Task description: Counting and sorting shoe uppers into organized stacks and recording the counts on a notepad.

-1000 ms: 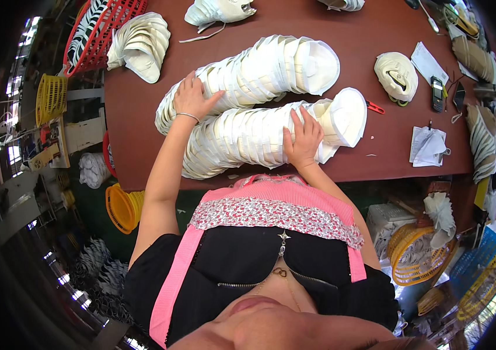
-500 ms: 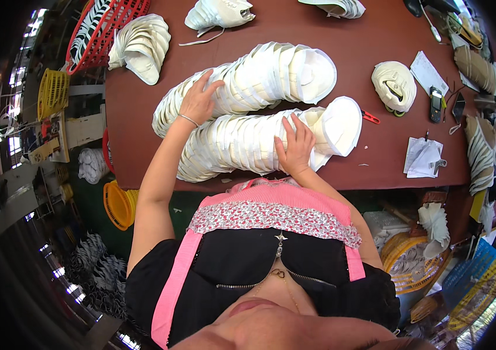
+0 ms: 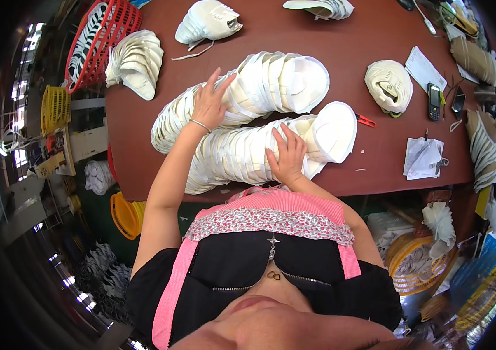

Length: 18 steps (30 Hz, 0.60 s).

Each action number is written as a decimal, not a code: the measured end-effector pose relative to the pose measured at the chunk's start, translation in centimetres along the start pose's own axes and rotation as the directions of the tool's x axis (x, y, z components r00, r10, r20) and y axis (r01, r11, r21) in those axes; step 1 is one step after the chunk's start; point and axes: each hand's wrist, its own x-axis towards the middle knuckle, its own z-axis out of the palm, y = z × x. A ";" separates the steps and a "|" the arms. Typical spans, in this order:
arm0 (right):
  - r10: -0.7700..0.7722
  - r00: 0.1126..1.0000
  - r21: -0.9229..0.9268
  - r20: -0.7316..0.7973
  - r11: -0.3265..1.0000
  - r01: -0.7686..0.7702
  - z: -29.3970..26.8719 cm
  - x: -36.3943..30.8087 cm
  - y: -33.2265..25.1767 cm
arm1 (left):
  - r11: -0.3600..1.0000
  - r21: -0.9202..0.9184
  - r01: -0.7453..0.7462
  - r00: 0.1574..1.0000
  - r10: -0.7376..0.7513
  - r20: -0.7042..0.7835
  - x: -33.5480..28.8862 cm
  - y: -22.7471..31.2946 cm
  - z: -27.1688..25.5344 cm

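Two long rows of nested cream-white shoe uppers lie side by side on the table. On the far row (image 3: 289, 81) rests my left hand (image 3: 210, 106), its fingers stretched out and apart. My right hand (image 3: 287, 156) lies over the near row (image 3: 230, 154) close to its right end, fingers spread across the tops. Both rows end at the right in a rounded pale piece facing outward. Just beyond the near row's right end is a small red-handled tool (image 3: 366, 121), partly hidden.
The brown-red table (image 3: 341, 55) also carries a short stack of uppers (image 3: 137, 64), single uppers at the back, a balled cream upper (image 3: 388, 86), a black handheld device (image 3: 433, 100) and clipped papers (image 3: 423, 158). A red basket (image 3: 105, 41) stands at the far left.
My left hand has slid a little to the right along the far row. My right hand stays on the near row. The whole view has shifted slightly.
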 end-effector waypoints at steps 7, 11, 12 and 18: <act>0.010 1.000 0.031 -0.007 0.999 -0.010 -0.3 0.1 0.1 | 0.974 0.227 -0.027 0.992 -0.001 0.123 1.8 1.6 -0.9; 0.017 1.000 0.028 -0.006 0.999 -0.017 -0.4 0.3 0.2 | 0.981 0.185 0.051 0.996 -0.038 -0.075 2.5 1.9 -0.4; 0.018 1.000 0.030 -0.002 0.999 -0.018 -0.4 0.2 0.2 | 0.989 0.113 0.098 0.986 -0.081 -0.145 2.8 2.6 -0.4; 0.014 1.000 0.047 -0.001 0.999 -0.014 -0.3 0.0 0.2 | 0.930 0.235 0.282 0.955 -0.249 -0.159 6.0 5.4 0.4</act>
